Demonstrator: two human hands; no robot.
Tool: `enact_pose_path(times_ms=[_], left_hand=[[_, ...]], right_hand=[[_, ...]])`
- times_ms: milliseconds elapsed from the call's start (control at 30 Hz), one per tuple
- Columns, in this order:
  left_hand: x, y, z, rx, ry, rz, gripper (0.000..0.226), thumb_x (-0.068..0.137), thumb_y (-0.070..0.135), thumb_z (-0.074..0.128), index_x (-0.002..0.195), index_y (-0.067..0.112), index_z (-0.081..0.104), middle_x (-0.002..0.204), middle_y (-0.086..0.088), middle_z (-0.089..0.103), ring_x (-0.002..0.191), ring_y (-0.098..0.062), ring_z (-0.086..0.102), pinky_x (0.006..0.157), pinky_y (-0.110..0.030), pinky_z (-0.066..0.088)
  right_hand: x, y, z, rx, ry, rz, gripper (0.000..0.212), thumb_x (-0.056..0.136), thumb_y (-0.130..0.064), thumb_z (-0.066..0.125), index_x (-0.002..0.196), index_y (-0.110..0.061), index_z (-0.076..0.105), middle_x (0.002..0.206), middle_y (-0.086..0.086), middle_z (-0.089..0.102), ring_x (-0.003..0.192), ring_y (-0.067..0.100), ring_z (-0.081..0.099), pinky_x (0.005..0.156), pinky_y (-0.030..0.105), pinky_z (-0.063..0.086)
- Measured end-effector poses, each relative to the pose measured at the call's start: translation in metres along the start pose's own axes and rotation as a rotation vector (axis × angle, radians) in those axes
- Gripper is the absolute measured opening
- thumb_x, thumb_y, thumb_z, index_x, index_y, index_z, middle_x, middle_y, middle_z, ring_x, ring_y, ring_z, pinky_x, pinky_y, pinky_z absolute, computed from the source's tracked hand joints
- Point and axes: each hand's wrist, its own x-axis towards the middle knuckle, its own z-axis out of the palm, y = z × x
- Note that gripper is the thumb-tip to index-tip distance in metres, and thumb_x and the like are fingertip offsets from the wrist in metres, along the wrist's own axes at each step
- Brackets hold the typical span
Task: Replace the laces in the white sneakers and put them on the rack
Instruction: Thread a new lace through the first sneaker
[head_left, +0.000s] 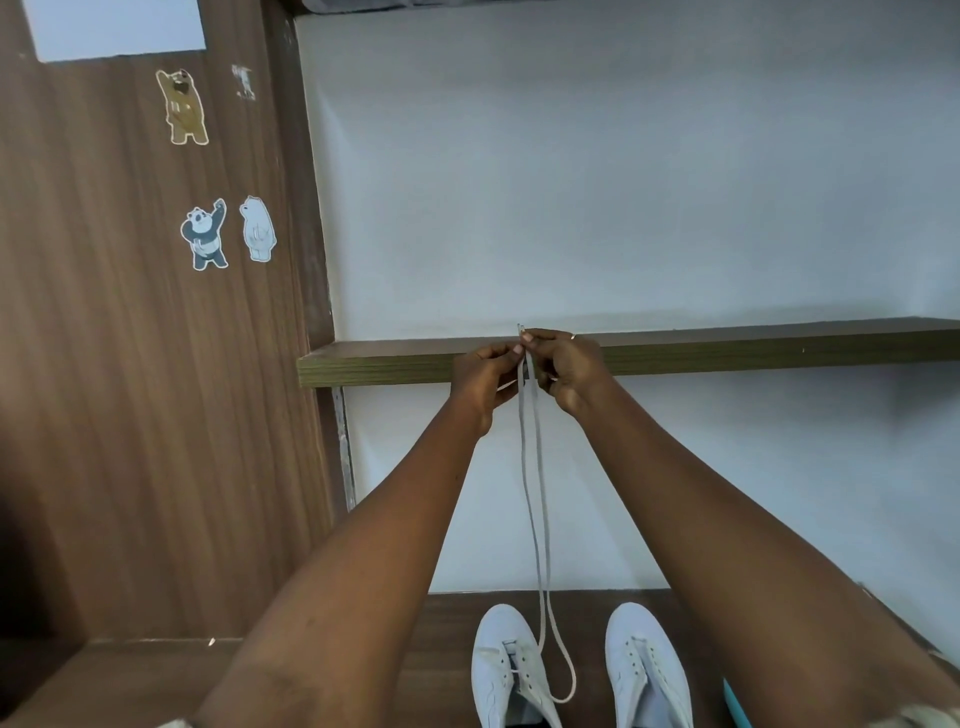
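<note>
Two white sneakers stand side by side on a brown wooden surface at the bottom, the left sneaker (506, 670) and the right sneaker (647, 670). A pale lace (532, 478) rises in two strands from the left sneaker's eyelets up to my raised hands. My left hand (485, 376) and my right hand (566, 366) pinch the lace ends together, tips level, in front of a wooden shelf. The right sneaker's eyelets show no lace.
A dark wooden shelf (727, 351) runs along the white wall at hand height. A brown wooden panel (130, 364) with bear stickers stands on the left. A turquoise object (736, 704) peeks out at the bottom right.
</note>
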Motion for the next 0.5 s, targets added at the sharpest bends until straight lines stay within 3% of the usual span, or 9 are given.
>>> enact_pose_path(times_ms=[133, 400, 500], left_hand=[[-0.0029, -0.0022, 0.0004, -0.020, -0.017, -0.014, 0.014, 0.090, 0.008, 0.062, 0.102, 0.005, 0.067, 0.082, -0.003, 0.069, 0.077, -0.015, 0.066, 0.072, -0.026, 0.053], [-0.0047, -0.0011, -0.0010, 0.045, -0.032, -0.025, 0.005, 0.089, 0.006, 0.062, 0.092, 0.007, 0.066, 0.081, -0.003, 0.067, 0.074, -0.012, 0.064, 0.066, -0.021, 0.054], [-0.0071, -0.0015, 0.0000, 0.072, -0.074, -0.015, 0.017, 0.093, 0.010, 0.058, 0.105, 0.002, 0.065, 0.083, -0.003, 0.066, 0.077, -0.011, 0.063, 0.075, -0.024, 0.053]], right_hand=[[-0.0011, 0.0020, 0.0009, -0.013, -0.036, 0.024, 0.011, 0.086, -0.002, 0.064, 0.081, -0.010, 0.066, 0.070, 0.002, 0.061, 0.056, 0.010, 0.047, 0.056, 0.022, 0.036], [0.0022, 0.0022, -0.0034, -0.145, -0.105, 0.011, 0.019, 0.092, -0.004, 0.056, 0.079, -0.016, 0.062, 0.079, -0.004, 0.061, 0.069, 0.006, 0.052, 0.060, 0.023, 0.036], [0.0034, 0.0017, -0.0005, -0.180, -0.099, 0.011, 0.022, 0.095, -0.007, 0.052, 0.078, -0.018, 0.059, 0.080, -0.005, 0.059, 0.074, 0.006, 0.051, 0.062, 0.025, 0.035]])
